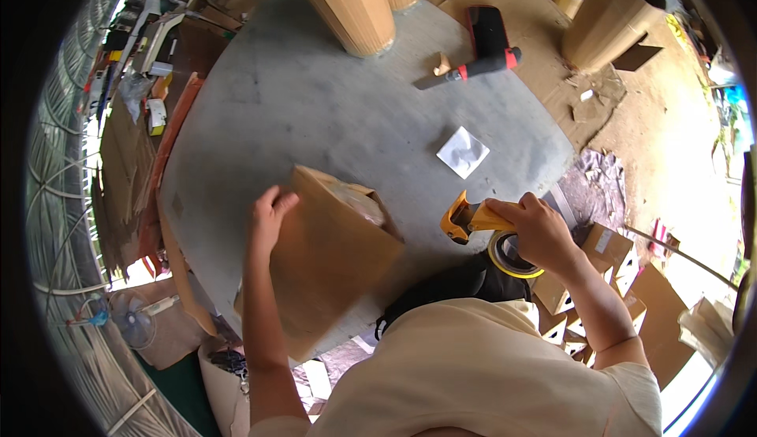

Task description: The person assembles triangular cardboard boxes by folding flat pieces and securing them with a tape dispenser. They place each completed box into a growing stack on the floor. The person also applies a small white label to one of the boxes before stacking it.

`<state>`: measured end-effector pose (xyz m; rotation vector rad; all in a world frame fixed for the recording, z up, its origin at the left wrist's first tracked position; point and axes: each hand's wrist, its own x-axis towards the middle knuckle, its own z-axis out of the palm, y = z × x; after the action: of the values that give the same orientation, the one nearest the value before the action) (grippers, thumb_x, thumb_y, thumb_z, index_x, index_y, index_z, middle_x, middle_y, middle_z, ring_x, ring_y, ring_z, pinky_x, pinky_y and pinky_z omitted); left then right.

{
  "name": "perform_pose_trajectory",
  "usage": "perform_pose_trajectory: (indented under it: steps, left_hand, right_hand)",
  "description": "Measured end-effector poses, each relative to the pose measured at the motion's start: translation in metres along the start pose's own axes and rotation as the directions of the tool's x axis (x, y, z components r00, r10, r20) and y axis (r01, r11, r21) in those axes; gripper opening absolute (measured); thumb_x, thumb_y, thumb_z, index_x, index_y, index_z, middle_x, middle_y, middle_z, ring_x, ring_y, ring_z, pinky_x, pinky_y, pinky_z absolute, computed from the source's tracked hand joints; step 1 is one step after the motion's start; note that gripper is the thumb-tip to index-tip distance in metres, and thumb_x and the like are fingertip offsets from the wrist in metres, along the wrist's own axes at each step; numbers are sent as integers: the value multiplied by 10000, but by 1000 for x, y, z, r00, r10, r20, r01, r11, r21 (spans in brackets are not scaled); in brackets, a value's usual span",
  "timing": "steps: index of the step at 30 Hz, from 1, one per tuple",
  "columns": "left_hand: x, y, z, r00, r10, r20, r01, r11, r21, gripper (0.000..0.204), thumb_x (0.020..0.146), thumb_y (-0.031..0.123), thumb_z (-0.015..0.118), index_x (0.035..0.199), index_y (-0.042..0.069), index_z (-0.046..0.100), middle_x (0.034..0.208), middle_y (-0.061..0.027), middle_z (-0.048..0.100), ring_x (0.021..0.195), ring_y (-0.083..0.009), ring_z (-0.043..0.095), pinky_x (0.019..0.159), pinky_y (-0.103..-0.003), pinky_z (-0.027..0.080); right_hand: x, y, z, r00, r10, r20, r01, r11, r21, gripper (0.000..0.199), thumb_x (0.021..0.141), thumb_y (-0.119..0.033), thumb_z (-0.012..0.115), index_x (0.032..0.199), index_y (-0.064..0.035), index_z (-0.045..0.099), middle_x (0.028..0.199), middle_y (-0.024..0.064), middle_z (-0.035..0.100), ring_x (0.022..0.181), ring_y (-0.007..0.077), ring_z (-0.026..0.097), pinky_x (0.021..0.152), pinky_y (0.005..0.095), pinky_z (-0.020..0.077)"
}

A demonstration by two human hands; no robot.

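Observation:
A brown cardboard box (335,260) stands tilted at the near edge of the grey table, blurred by motion, with clear wrapping showing in its opening on the far right side. At the box's left edge is my left hand (272,212), fingers apart and slightly bent; whether it touches the cardboard is hard to tell. My right hand (540,230) is closed around the handle of a yellow tape dispenser (459,218), held above the table's near right part. The roll of tape (497,257) on it hangs below my fingers. A white square packet (464,152) lies beyond the dispenser.
Tall cardboard tubes (355,11) stand at the table's far side, another tube (611,19) at far right. A black and red power tool (487,65) lies near them. Small cartons (603,252) are stacked at right. A fan (132,319) stands low at left, below a cluttered shelf (146,66).

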<state>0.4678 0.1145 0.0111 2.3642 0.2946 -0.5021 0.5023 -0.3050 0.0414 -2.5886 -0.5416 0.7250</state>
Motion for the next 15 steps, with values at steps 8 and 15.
perform_pose_trajectory:
  steps: [8, 15]
  left_hand:
    - [29, 20, 7, 993, 114, -16, -114, 993, -5, 662, 723, 218, 673, 1294, 83, 366, 1330, -129, 367, 1226, -276, 356, 986, -336, 316]
    - [-12, 56, 58, 992, 105, 76, -98, 991, -88, 586, 790, 413, 574, 1248, 75, 433, 1240, -152, 452, 1110, -301, 461, 932, -391, 364]
  right_hand:
    - [87, 4, 19, 996, -59, -72, 88, 848, 522, 697, 577, 149, 454, 1198, -164, 510, 814, 144, 529, 755, 301, 548, 730, 344, 446]
    - [155, -32, 40, 980, -197, -11, 171, 821, 545, 692, 590, 140, 479, 1213, -159, 493, 790, 153, 519, 784, 310, 546, 730, 337, 449]
